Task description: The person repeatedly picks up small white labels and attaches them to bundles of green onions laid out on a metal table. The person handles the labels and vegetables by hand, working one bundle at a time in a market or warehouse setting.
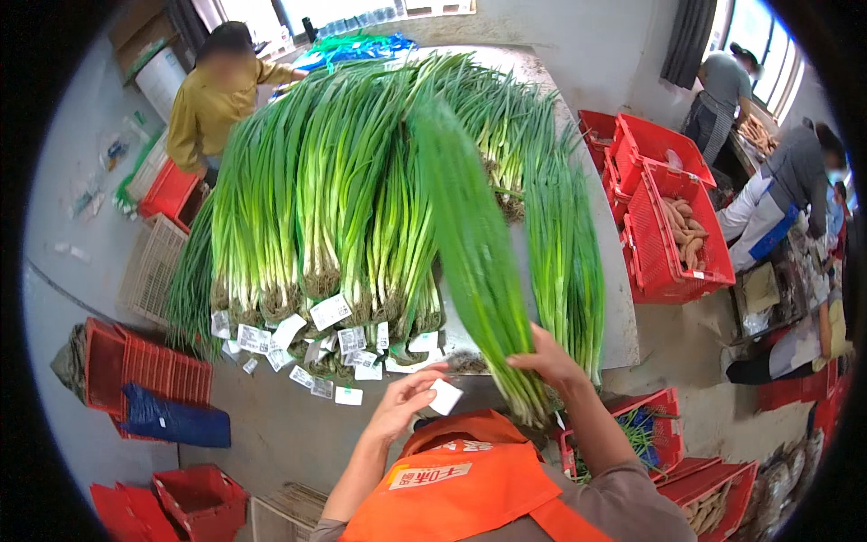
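While the person's right hand (549,363) clamped the lower stalks of a long green onion bunch (470,244), the left hand (406,404) pinched a small, flat white label (445,397) just beside it, as the head view showed. The held bunch slanted over the near edge of a grey tabletop (621,325), its leaves blurred, its pale stalks ending in stringy roots close to an orange apron (456,492). Left of it, a thick heap of green onions (339,172) fanned across the table, smooth leaves arching over white stems toward matted brown roots (321,284); rectangular white tags (331,312) clustered there, several hanging past the near edge. Slender bunches (564,244) lay to the right, short of the table's right edge, leaving a strip of smooth surface alongside. Beyond that edge, grey floor (691,339) gave some room beside stacked, slotted red plastic crates (648,235), one holding knobbly tubers (685,230). Nearer the person, a low red crate (668,434) with green stalks inside crowded the space by the right forearm. At the table's far left, a co-worker in a mustard top (206,108) stretched out an arm.
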`<state>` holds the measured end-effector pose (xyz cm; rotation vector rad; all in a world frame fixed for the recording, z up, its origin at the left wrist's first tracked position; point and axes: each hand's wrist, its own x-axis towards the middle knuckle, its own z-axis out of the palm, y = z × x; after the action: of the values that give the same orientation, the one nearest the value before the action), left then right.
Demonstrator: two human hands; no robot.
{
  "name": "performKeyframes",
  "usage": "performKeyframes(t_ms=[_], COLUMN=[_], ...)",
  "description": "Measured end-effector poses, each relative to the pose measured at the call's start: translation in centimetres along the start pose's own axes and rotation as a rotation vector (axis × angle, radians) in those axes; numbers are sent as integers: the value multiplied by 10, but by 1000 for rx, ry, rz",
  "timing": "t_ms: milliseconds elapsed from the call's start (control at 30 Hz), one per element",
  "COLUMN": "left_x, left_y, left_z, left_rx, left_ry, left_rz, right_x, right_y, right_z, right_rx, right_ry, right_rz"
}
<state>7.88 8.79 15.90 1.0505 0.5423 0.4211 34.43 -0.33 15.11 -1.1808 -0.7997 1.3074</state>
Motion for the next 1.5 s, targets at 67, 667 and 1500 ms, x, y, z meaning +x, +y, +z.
performKeyframes(t_ms=[67, 667, 1500], left_x=[-12, -8, 32], left_y=[-7, -174, -137], left_z=[-6, -54, -28], left_rx=[3, -133, -516], left_ry=[97, 641, 360], left_rz=[-32, -550, -246], right_x=[-36, -43, -50], right_y=[-8, 40, 60], right_z=[-10, -21, 15], right_rx=[40, -297, -335], right_ry=[101, 310, 128], right_rz=[23, -12, 77])
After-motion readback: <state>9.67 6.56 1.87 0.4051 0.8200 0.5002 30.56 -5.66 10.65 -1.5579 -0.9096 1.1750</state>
